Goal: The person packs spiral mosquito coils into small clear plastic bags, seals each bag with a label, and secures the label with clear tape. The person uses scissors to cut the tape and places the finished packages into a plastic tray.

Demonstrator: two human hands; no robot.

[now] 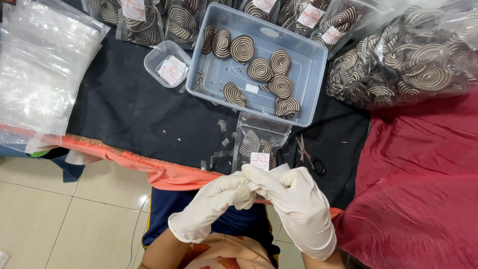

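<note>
Your left hand (219,199) and right hand (291,197), both gloved, pinch the near edge of the clear pouch (256,142) of spiral coils; scissors (308,157) lie just beyond your right fingertips.

Both hands gloved. Left hand (214,201) in a thin white disposable glove, latex type, loose and wrinkled over the knuckles, cuff end flared at the wrist. Right hand (298,204) in the same kind of white glove, smoother across the back, cuff bunched and slightly rolled at the wrist. Gloves cover the fingers (266,175) fully; no tears or marks visible. Forearms bare above the cuffs, no sleeves, no watch or jewellery seen. Lower body: dark navy blue garment (172,209) over the lap with a narrow yellow stripe along one edge.
</note>
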